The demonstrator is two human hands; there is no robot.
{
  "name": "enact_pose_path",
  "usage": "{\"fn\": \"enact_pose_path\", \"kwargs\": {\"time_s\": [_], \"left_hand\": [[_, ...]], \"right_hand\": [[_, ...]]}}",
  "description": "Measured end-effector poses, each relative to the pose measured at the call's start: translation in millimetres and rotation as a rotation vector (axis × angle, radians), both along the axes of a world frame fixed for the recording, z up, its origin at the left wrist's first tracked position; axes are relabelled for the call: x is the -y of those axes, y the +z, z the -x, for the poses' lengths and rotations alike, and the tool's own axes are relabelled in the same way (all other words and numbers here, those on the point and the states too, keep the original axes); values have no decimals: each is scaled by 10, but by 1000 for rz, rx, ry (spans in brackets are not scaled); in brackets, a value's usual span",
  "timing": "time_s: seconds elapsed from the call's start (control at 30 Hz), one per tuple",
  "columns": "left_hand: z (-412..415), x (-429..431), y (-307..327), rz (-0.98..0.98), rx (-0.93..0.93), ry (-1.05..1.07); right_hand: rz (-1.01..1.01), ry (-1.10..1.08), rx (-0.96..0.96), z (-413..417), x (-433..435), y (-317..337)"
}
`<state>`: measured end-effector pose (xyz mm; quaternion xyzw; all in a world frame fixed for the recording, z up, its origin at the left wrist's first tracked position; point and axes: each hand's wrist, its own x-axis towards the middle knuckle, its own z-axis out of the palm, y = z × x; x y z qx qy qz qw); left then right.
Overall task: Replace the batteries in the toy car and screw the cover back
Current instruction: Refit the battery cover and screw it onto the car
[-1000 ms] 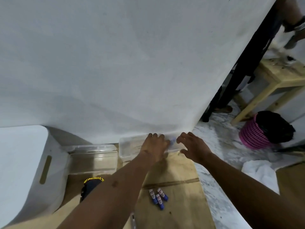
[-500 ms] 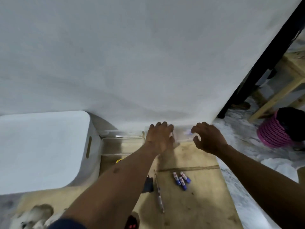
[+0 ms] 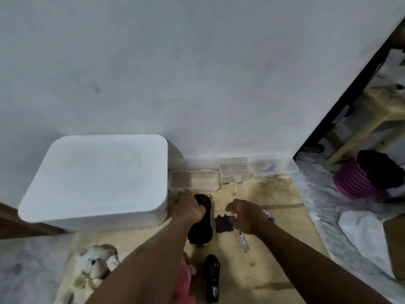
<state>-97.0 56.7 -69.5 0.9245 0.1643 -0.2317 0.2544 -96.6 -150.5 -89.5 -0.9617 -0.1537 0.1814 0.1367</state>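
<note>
The black and yellow toy car (image 3: 201, 229) lies belly up on the cardboard floor. My left hand (image 3: 188, 207) is wrapped over its far end. Just right of the car lies its black battery cover (image 3: 223, 224). My right hand (image 3: 246, 216) hovers over the cover's right corner with curled fingers; whether they pinch anything is hidden. Blue-tipped batteries (image 3: 270, 217) peek out behind that hand. A screwdriver (image 3: 243, 240) lies below it.
A black remote (image 3: 211, 279) lies near me, with a teddy bear (image 3: 92, 267) and a pink thing (image 3: 184, 281) to the left. A large white bin (image 3: 98, 181) stands left. Clear boxes (image 3: 194, 182) line the wall. A pink basket (image 3: 355, 183) sits right.
Both hands have drawn back from the clear boxes at the wall toward me. The left hand now rests on the toy car and the right is at the battery cover. The view tilted down.
</note>
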Motion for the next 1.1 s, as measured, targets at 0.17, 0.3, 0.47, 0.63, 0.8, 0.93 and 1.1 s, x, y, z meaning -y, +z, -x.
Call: {"fn": "enact_pose_path", "kwargs": {"time_s": [0.17, 0.3, 0.47, 0.63, 0.8, 0.93, 1.1], "left_hand": [[168, -40, -207, 209, -192, 145], [158, -46, -322, 293, -193, 156], [102, -82, -327, 305, -220, 170], [107, -100, -242, 368, -330, 233], [116, -137, -258, 404, -360, 242], [139, -151, -292, 438, -344, 285], [180, -196, -213, 633, -340, 347]], "right_hand": [[0, -98, -35, 50, -166, -163], [45, -80, -8, 29, -156, -277], [10, -67, -19, -12, -114, -328], [-73, -96, 73, -63, 4, -201], [111, -283, 52, -110, 418, -102], [178, -277, -16, -132, 578, -122], [7, -374, -81, -177, 546, -163]]}}
